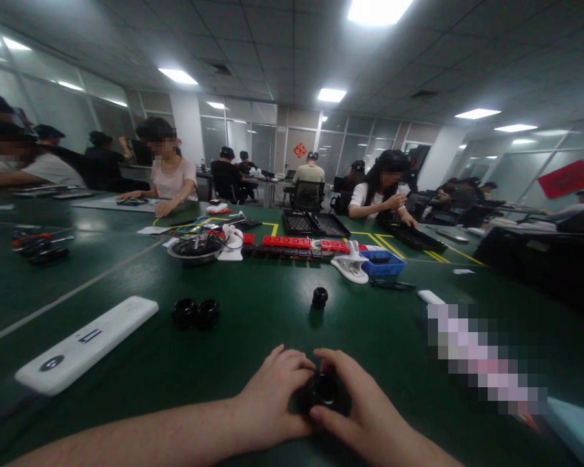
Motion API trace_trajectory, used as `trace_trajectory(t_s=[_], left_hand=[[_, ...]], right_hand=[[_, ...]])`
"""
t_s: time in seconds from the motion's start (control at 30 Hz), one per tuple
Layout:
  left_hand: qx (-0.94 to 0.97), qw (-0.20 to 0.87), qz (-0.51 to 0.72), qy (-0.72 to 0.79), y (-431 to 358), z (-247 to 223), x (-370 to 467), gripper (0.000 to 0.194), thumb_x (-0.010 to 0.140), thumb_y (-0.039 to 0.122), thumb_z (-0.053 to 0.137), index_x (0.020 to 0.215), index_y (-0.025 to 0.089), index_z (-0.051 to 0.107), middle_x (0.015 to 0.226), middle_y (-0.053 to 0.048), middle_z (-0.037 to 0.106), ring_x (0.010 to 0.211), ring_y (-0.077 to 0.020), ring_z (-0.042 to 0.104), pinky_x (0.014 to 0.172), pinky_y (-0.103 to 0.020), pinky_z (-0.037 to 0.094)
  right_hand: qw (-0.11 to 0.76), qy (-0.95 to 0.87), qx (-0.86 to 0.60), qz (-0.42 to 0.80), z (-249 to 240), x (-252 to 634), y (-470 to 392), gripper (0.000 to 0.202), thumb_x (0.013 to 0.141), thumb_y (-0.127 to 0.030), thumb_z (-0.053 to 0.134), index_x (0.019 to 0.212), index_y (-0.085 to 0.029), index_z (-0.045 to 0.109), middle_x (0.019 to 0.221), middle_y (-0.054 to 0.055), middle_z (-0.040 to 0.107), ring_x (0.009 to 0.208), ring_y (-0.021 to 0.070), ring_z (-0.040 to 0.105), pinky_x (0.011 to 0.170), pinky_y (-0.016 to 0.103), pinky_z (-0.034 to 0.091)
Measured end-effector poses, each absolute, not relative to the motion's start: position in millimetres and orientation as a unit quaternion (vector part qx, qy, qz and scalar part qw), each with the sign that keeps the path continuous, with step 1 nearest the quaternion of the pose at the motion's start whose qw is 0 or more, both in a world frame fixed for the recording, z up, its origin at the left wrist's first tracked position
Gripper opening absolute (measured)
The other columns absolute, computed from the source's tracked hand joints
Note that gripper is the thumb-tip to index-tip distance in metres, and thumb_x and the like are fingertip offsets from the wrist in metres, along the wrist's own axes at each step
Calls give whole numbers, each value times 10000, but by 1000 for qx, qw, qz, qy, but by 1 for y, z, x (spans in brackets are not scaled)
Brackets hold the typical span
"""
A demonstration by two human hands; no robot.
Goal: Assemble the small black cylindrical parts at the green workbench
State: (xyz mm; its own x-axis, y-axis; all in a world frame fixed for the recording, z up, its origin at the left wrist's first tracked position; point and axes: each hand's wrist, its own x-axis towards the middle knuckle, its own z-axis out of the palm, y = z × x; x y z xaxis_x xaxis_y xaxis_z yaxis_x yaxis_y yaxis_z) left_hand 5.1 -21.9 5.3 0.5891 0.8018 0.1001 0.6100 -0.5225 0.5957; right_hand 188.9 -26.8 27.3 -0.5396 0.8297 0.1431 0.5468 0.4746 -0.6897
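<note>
A black round part [325, 389] with a hole in its top is at the front middle of the green table. My left hand [285, 389] wraps its fingers and thumb around its left side. On the other side, my right hand [357, 395] curves around it, the thumb in front and the fingertips behind. Beyond my hands stands a similar black part [320, 298] by itself. Two more, a black ring-like part [183, 312] and its neighbour [207, 313], sit side by side to the left. My fingers hide some of the held part.
A white power strip [90, 344] lies at left. Farther back are a metal bowl [194, 250], red blocks [287, 240], a white clip stand [353, 264] and a blue bin [383, 262]. A blurred-out long object [486, 357] lies at right. Other people work across the table.
</note>
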Motion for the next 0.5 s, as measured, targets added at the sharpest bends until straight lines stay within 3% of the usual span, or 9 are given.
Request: trace_trajectory(t_s=[0.2,0.5], left_hand=[[850,259,178,423,-24,8,6,515,635,348,700,1114,267,531,1154,-31,533,1120,-259,418,1013,-519,166],[855,257,180,414,-22,5,4,452,655,397,685,1061,240,564,1153,-37,529,1115,-263,424,1019,-520,157]], right_hand=[[280,-838,-377,278,26,193,-28,499,687,-123,555,1167,-186,434,1128,93,545,1035,226,520,895,375,424],[237,-828,-418,290,31,188,-31,660,647,-142,625,1250,-167,358,1189,108,499,1088,242,474,936,392,385]])
